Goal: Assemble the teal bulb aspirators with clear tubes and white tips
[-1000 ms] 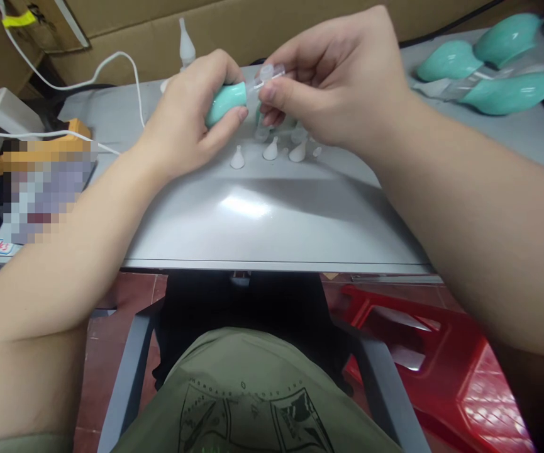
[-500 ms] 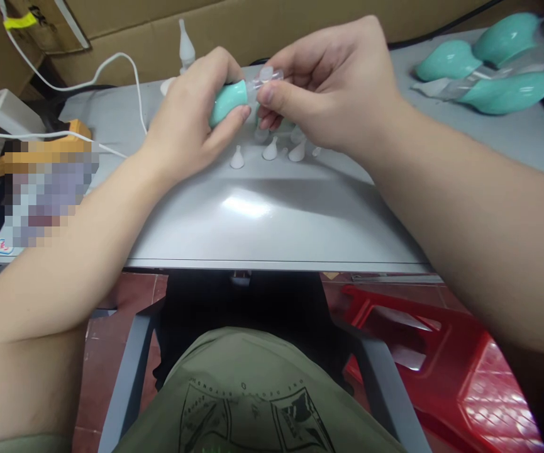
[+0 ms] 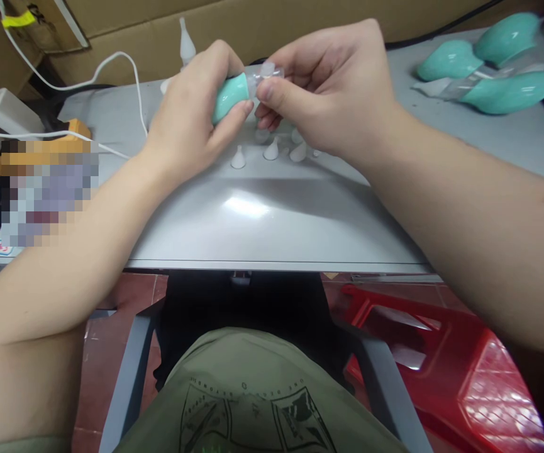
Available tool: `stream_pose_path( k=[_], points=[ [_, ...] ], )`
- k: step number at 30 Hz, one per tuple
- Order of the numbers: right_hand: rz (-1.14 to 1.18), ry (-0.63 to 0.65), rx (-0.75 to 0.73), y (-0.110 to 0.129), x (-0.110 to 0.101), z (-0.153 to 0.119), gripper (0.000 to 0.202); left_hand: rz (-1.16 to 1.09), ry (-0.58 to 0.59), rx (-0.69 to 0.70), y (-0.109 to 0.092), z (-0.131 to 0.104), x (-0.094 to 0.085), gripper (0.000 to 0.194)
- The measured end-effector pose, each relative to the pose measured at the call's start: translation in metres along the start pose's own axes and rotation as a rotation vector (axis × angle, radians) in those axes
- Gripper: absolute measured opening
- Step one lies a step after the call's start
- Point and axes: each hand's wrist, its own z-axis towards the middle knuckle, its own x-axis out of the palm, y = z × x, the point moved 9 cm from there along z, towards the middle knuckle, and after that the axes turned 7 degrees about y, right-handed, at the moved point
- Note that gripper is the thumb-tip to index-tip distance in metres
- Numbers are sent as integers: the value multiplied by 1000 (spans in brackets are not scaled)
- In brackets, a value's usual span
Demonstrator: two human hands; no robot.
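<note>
My left hand point(image 3: 191, 104) is wrapped round a teal squeeze bulb point(image 3: 232, 98), which lies tilted with its neck toward the right. A clear plastic neck piece point(image 3: 254, 80) sticks out of the bulb's end. Thumb and fingers of my right hand point(image 3: 319, 88) are closed on the far end of that clear piece; its tip is partly hidden by them. Below the hands, several small white cone-shaped tips point(image 3: 270, 150) stand on the grey table point(image 3: 196, 220). Behind my left hand rises a white pointed nozzle point(image 3: 186, 43), its base covered by the hand.
Several teal bulbs with clear necks point(image 3: 502, 88) lie at the back right. On the left are a white charger point(image 3: 12, 113), its white cable point(image 3: 133, 69) and an orange object point(image 3: 80, 129). Cardboard point(image 3: 272, 28) walls the back. A red plastic stool point(image 3: 446, 365) stands below right.
Both hands keep the same hold on the bulb and its clear piece. The bulb has shifted very slightly to the right, and the fingers have barely moved.
</note>
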Motion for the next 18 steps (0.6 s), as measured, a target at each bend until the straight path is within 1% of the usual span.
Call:
stream_pose_path(
  k=[4, 8, 11, 13, 16, 18],
  points=[
    [-39, 53, 8, 4, 2, 0, 16, -3, 16, -11, 1, -2, 0, 38],
    [-56, 86, 0, 6, 3, -1, 19, -12, 109, -78, 7, -3, 1, 39],
    [-47, 101, -21, 6, 4, -1, 16, 33, 161, -114, 10, -4, 0, 38],
    [-43, 117, -27, 5, 5, -2, 14, 59, 184, -98, 8, -4, -1, 39],
    [-42, 160, -16, 2, 7, -2, 13, 63, 175, -25, 1, -3, -4, 40],
    [-40, 181, -12, 2, 8, -4, 13, 62, 190, 6, -3, -3, -4, 43]
  ],
)
